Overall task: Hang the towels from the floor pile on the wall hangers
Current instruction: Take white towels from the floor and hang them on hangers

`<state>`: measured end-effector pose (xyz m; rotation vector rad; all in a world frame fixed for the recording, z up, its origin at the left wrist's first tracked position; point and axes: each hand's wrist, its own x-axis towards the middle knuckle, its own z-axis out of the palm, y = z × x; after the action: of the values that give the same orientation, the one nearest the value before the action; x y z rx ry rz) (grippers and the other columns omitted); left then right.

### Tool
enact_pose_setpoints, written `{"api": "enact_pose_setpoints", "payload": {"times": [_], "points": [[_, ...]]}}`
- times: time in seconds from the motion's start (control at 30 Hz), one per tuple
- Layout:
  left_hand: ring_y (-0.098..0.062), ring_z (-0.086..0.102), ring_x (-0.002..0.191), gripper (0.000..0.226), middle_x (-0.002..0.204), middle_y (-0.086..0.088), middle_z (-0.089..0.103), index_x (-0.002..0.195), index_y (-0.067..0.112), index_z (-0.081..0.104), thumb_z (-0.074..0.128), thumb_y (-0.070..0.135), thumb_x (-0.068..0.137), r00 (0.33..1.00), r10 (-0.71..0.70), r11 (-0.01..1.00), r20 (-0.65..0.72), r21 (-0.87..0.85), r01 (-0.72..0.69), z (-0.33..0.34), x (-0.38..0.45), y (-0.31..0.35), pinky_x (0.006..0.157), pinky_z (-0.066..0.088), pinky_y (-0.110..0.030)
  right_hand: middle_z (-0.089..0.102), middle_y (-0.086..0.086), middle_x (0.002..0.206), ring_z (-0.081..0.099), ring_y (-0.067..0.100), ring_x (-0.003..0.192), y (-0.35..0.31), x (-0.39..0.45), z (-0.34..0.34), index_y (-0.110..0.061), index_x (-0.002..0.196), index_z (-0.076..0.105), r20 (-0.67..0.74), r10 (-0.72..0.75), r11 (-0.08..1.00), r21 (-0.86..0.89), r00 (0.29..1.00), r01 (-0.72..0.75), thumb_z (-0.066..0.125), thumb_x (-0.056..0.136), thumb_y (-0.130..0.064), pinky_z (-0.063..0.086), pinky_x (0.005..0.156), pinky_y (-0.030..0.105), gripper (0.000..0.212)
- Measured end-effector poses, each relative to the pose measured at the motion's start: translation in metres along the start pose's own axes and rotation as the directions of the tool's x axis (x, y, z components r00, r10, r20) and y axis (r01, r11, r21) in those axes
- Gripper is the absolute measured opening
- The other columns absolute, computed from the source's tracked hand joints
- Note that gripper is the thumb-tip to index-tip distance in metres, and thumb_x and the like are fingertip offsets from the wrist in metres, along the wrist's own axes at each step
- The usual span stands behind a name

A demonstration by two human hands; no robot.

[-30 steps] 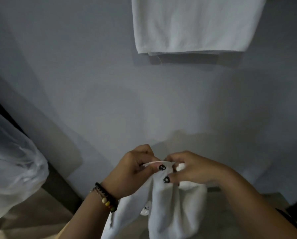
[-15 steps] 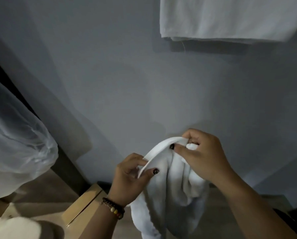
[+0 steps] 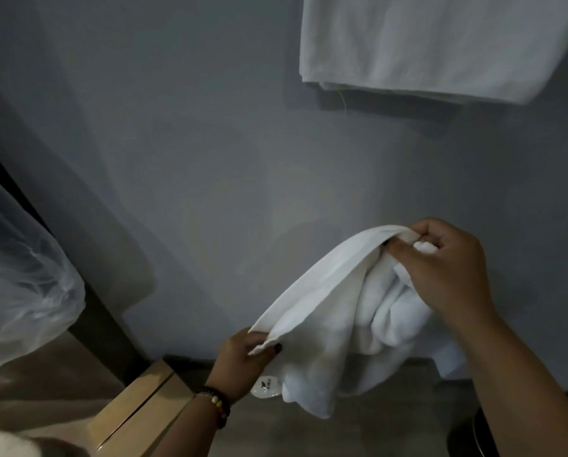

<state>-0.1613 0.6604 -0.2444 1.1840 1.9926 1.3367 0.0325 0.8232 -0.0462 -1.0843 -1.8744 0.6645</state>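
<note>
Head view: left hand [image 3: 243,354] pinches a low corner of the white towel [image 3: 335,318] at lower centre; right hand [image 3: 447,268] grips its upper edge at right. Towel sags between them before the grey wall [image 3: 193,159]. Another towel [image 3: 434,44] hangs upper right; a cardboard box [image 3: 137,410] sits lower left.

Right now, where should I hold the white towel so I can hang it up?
Hold the white towel by its long top hem, one corner each. The left hand pinches the low end, the right hand the high end. Come from above: that hem is flat, the rest sags bunched below.
</note>
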Motion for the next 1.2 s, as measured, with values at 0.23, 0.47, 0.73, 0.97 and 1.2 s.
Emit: {"api": "enact_pose_setpoints", "payload": {"times": [0.23,0.47,0.73,0.97,1.2], "points": [[0.003,0.059,0.059,0.016,0.067,0.006,0.071,0.063,0.021,0.077,0.081,0.011,0.075,0.968,-0.185,0.973,-0.168,-0.171,0.157,-0.028,0.007,-0.013,0.058,0.045,-0.014,0.063,0.01,0.067,0.06,0.029,0.068,0.035,0.019,0.001,-0.009,0.069,0.058,-0.095,0.14,0.989,-0.023,0.985,-0.143,0.073,0.078,-0.023,0.05,0.066,0.038,0.022],[0.0,0.065,0.064,0.017,0.072,0.006,0.075,0.072,0.016,0.078,0.078,-0.001,0.076,0.927,-0.301,0.921,-0.224,-0.321,0.221,-0.03,0.001,-0.019,0.059,0.051,-0.014,0.06,0.009,0.064,0.055,0.025,0.063,0.06,0.02,0.011,-0.008,0.067,0.057,-0.102,0.233,0.972,0.015,0.967,-0.233,0.072,0.077,-0.023,0.049,0.065,0.038,0.023],[-0.024,0.065,0.074,0.01,0.073,-0.006,0.075,0.076,0.006,0.076,0.081,0.015,0.074,0.768,-0.571,0.723,-0.289,-0.621,0.303,-0.02,0.003,-0.018,0.073,0.054,-0.035,0.057,0.008,0.06,0.052,0.022,0.059,0.067,0.019,0.013,-0.007,0.065,0.056,-0.084,0.233,0.972,0.025,0.969,-0.232,0.072,0.078,-0.023,0.041,0.06,0.031,0.026],[-0.009,0.06,0.062,0.03,0.062,-0.004,0.066,0.054,0.014,0.067,0.088,0.035,0.057,0.955,-0.063,0.964,-0.289,-0.264,-0.017,-0.02,0.025,0.07,0.057,0.047,-0.023,0.065,-0.018,0.084,0.059,-0.006,0.071,0.041,-0.009,0.043,-0.039,0.095,0.063,0.359,0.006,1.0,-0.026,0.933,0.003,0.084,0.068,-0.019,0.043,0.068,0.01,0.04],[-0.006,0.064,0.063,0.022,0.066,0.004,0.071,0.059,0.017,0.074,0.087,0.001,0.061,0.993,0.026,0.955,-0.117,-0.291,-0.059,-0.029,0.019,0.123,0.062,0.051,-0.023,0.055,-0.005,0.062,0.044,0.003,0.056,0.031,-0.035,0.077,-0.05,0.077,0.062,0.582,-0.208,0.975,0.184,0.786,0.122,0.081,0.071,-0.028,0.038,0.059,0.021,0.03]]}}
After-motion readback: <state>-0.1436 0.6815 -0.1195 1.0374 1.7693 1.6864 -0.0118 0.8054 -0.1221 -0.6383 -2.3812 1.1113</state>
